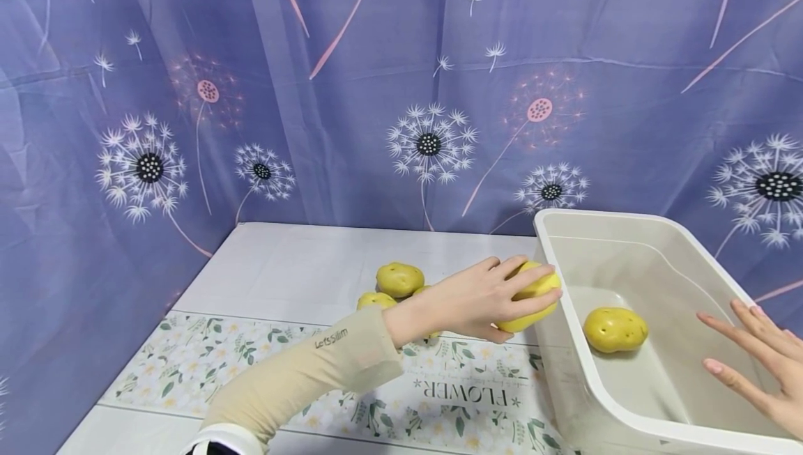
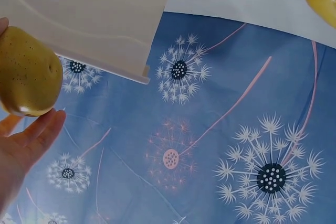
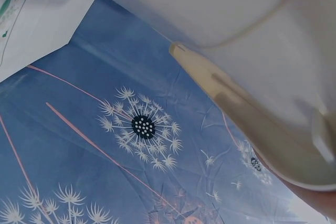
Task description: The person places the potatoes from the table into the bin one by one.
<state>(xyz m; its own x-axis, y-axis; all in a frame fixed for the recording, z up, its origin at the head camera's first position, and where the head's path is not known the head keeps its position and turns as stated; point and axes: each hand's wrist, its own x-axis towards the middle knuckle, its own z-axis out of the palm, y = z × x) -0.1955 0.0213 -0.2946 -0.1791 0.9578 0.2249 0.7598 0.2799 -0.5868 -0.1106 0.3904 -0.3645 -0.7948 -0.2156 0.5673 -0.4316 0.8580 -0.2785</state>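
My left hand [image 1: 483, 298] grips a yellow potato [image 1: 533, 302], its fingers over the top, right at the left rim of a whitish plastic bin [image 1: 567, 302]. The left wrist view shows this potato [image 2: 29, 72] against the fingers [image 2: 39, 135], with the bin's edge behind. Inside the bin a second potato [image 1: 615, 329] lies on the bottom. Over the bin's right side is my right hand [image 1: 765, 371], fingers spread and fairly straight, holding nothing. On the table behind the left wrist sit several more potatoes [image 1: 400, 279], partly hidden by the forearm.
The white table [image 1: 301, 260] carries a floral strip [image 1: 219, 350] with the word FLOWER. A purple-blue dandelion curtain [image 1: 351, 127] hangs along the back and left. The bin's tall walls stand at the table's right side.
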